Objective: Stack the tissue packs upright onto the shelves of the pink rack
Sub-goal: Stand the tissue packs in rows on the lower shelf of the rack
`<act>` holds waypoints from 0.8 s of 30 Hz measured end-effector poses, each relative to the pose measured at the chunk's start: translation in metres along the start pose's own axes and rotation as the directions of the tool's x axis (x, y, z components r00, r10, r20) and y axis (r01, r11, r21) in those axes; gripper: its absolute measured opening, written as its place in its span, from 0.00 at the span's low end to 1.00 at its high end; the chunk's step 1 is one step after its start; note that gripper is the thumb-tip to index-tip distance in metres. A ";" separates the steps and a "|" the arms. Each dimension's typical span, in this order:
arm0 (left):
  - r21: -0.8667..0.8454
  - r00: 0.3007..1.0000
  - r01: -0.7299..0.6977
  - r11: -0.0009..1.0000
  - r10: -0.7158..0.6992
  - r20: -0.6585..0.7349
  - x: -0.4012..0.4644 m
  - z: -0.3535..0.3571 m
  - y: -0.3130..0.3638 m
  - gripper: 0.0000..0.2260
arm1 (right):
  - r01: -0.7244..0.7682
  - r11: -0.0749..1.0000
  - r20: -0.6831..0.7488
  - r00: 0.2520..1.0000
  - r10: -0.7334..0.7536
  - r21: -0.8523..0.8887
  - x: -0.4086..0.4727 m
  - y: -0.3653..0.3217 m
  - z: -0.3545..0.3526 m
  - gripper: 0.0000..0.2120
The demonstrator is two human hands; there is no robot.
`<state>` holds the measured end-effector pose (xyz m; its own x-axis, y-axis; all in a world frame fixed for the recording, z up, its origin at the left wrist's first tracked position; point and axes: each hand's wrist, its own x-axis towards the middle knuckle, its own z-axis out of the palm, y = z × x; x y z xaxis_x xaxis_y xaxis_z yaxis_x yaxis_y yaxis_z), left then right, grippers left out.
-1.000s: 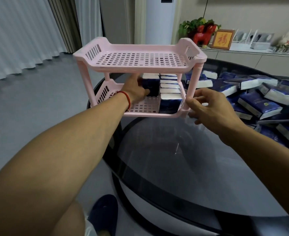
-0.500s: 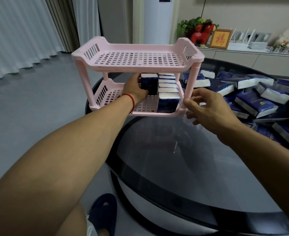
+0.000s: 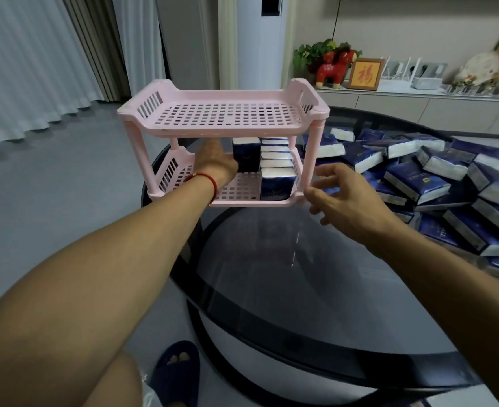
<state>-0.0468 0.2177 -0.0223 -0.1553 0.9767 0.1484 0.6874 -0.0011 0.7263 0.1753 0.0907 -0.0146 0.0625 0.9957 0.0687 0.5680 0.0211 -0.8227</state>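
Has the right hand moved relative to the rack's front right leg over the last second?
Barely. The right hand stays beside the front right corner of the pink rack, fingers spread, holding nothing; it has at most eased slightly off the leg.

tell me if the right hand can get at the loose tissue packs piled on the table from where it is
Probably yes. The right hand is open and holds nothing, beside the pink rack's right front leg, and the loose tissue packs lie just to its right on the glass table, with nothing between them.

Left hand (image 3: 214, 163) extended forward; right hand (image 3: 343, 192) loosely spread.
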 end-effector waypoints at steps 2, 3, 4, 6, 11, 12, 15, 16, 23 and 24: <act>0.077 0.998 -0.036 0.996 0.039 -0.038 -0.023 -0.009 0.001 0.26 | 0.001 0.999 -0.002 1.000 -0.002 -0.052 -0.007 0.004 -0.006 0.21; 0.125 0.996 -0.078 0.989 0.084 -0.042 -0.035 -0.013 0.000 0.26 | 0.004 0.996 0.003 1.000 -0.004 -0.089 -0.011 0.005 -0.009 0.19; 0.181 0.991 -0.117 0.976 0.126 -0.038 -0.048 -0.016 -0.002 0.26 | 0.011 0.991 0.009 1.000 -0.010 -0.137 -0.017 0.007 -0.014 0.16; 0.271 0.985 -0.162 0.949 0.171 -0.009 -0.072 -0.021 -0.003 0.23 | 0.026 0.968 0.027 0.999 -0.020 -0.252 -0.032 0.009 -0.025 0.13; 0.413 0.893 -0.412 0.813 0.449 0.007 -0.121 -0.028 0.015 0.13 | -0.017 0.881 -0.204 0.975 -0.090 -0.473 -0.060 0.022 -0.064 0.10; 0.413 0.845 -0.487 0.770 0.534 0.001 -0.128 -0.028 0.021 0.12 | -0.054 0.879 -0.319 0.941 -0.113 -0.473 -0.063 0.025 -0.075 0.10; 0.329 0.730 -0.650 0.685 0.684 0.018 -0.148 -0.018 0.040 0.12 | -0.235 0.849 -0.618 0.775 -0.129 -0.473 -0.066 0.039 -0.110 0.14; 0.292 0.706 -0.683 0.670 0.707 0.029 -0.154 -0.013 0.047 0.12 | -0.301 0.822 -0.658 0.745 -0.115 -0.484 -0.067 0.047 -0.121 0.16; 0.142 0.594 -0.802 0.580 0.798 0.096 -0.177 0.023 0.079 0.12 | -0.410 0.726 -0.664 0.742 -0.087 -0.553 -0.066 0.078 -0.144 0.15; 0.125 0.597 -0.801 0.586 0.796 0.093 -0.179 0.025 0.083 0.12 | -0.383 0.776 -0.704 0.702 -0.108 -0.501 -0.066 0.074 -0.147 0.14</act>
<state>0.0558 0.0482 -0.0058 0.5206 0.6026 0.6048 0.6155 -0.7558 0.2232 0.3339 0.0133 0.0032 0.5601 0.6331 0.5343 0.8281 -0.4101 -0.3822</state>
